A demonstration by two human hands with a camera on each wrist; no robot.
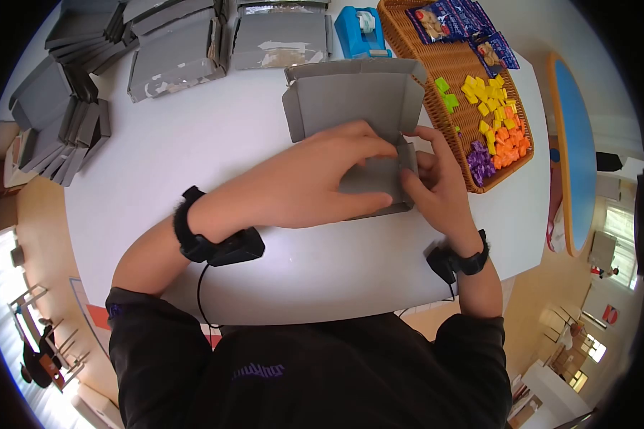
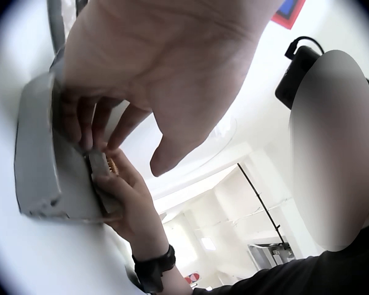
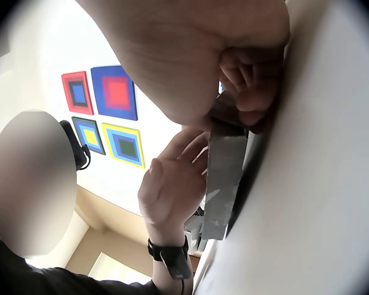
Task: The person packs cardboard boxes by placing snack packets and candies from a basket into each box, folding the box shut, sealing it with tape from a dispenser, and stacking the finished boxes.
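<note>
So the right hand [image 1: 445, 187] has a pinch on the side wall [image 1: 406, 163] of an open grey cardboard box, thumb on the inner face and fingers round the outside. The left hand [image 1: 325, 175] reaches across the box with its fingers loose and its thumb well apart from them, not gripping anything that I can see. Its fingertips go right up to that same wall; can't tell if they're pressing on it.

The open grey cardboard box [image 1: 354, 93] sits on the white desk [image 1: 147, 146] right in front of the person, lid tilted up on the far side. Most of the inside is hidden under the left hand.

My guess is this is the box-shaping step, getting that side to stand square. If so, the next move wants the right hand steady on the wall while the left presses the fold or tucks the corner, gently, since thin card could crease.

Further out, just right of the box, there's a brown wicker basket [image 1: 447, 61] with small yellow, orange, purple and green pieces [image 1: 488, 96] plus shiny dark-blue snack packets [image 1: 447, 20]. Behind the box is a bright blue tape dispenser [image 1: 363, 36], and more worn grey boxes [image 1: 283, 39] fill the far left.
</note>
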